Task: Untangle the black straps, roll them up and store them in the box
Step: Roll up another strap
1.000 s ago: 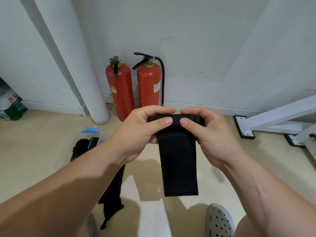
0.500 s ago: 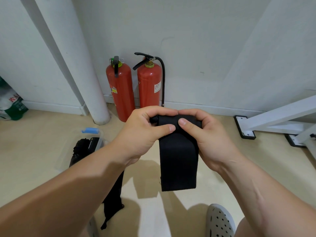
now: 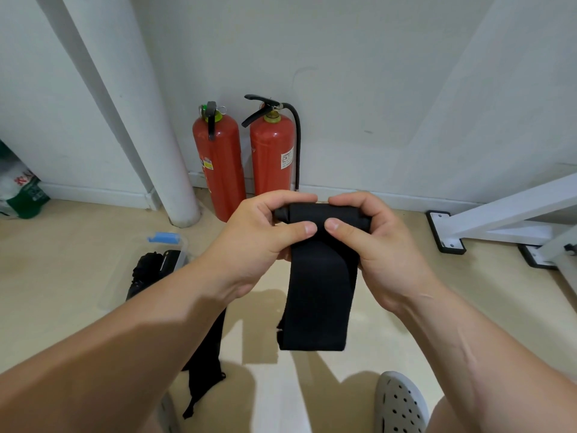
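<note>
A wide black strap (image 3: 317, 292) is held in the air in front of me, its upper end wound into a tight roll and its loose tail hanging down. My left hand (image 3: 259, 242) grips the roll's left end, thumb on the front. My right hand (image 3: 371, 242) grips the right end in the same way. A clear plastic box (image 3: 179, 254) with a blue latch stands on the floor at the left, with black rolled straps (image 3: 156, 267) inside. Another black strap (image 3: 206, 364) lies on the floor beneath my left forearm, partly hidden.
Two red fire extinguishers (image 3: 243, 160) stand against the white wall beside a white pipe (image 3: 146, 120). A white frame with black feet (image 3: 449, 232) sits at the right. A grey perforated shoe (image 3: 399, 404) is at the bottom, a green and white bag (image 3: 22, 189) at far left.
The roll at the top has grown and the hanging tail has become shorter, its lower edge rising. Both hands stayed at the roll, turning it.
</note>
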